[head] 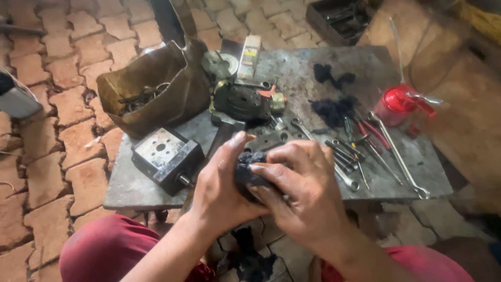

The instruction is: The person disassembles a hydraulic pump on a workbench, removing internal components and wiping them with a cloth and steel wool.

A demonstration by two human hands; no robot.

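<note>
Both hands (261,188) clutch a black rag (248,169), hiding wrenches (344,151) and a metal block (167,156) on the table (297,73).

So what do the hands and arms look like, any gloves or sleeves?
No gloves: both the left hand and the right hand are bare, with dark grime on the fingers. Both forearms are uncovered, with no sleeves, watch or rings in view. Below them the person wears dark red trousers.

I'm seeing dim, soft daylight, faint shadows, slight overall blur, my hands softest, corners darkening and stretching.
</note>
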